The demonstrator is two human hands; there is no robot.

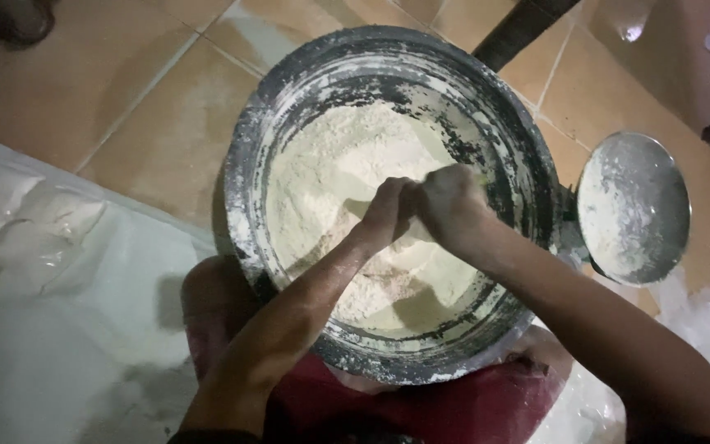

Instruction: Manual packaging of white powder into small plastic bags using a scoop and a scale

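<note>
A large round metal basin (250, 164), its rim and walls caked white, holds a mound of flour (330, 156). Both my hands meet over the middle of the flour, dusted white. My left hand (389, 210) is closed in a fist, pressed against my right hand (454, 205), which is also closed. A pale flat piece (357, 207) sticks out to the left of my left fist, and a pale edge shows past my right hand. What the piece is cannot be made out. Both hands seem to grip it.
A round metal lid (634, 205) dusted with flour lies right of the basin. White plastic sheeting with filled clear bags (34, 230) lies at left on the tan tile floor (84, 74). A dark handle (519, 29) slants behind the basin. My knees in red cloth (454, 403) flank its near side.
</note>
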